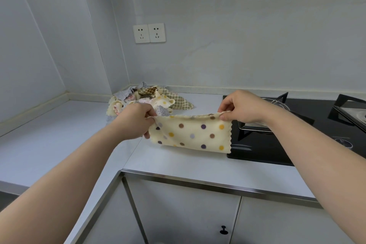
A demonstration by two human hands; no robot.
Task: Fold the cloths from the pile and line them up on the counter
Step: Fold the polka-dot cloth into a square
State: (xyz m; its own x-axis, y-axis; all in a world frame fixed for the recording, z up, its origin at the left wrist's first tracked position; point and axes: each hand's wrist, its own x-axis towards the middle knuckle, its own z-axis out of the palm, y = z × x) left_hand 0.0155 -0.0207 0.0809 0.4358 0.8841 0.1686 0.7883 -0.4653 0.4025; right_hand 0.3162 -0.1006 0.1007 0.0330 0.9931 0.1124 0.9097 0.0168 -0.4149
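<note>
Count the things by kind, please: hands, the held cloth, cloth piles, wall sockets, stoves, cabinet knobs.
Hands: 2, left hand and right hand
Held dotted cloth: 1
Cloth pile: 1
Wall sockets: 2
Stove: 1
Cabinet knob: 1
Total: 8

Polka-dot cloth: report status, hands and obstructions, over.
Left hand and right hand each pinch a top corner. Cream polka-dot cloth stretched between them over the white counter. Its right end overlaps the black glass hob; crumpled cloth pile behind.
</note>
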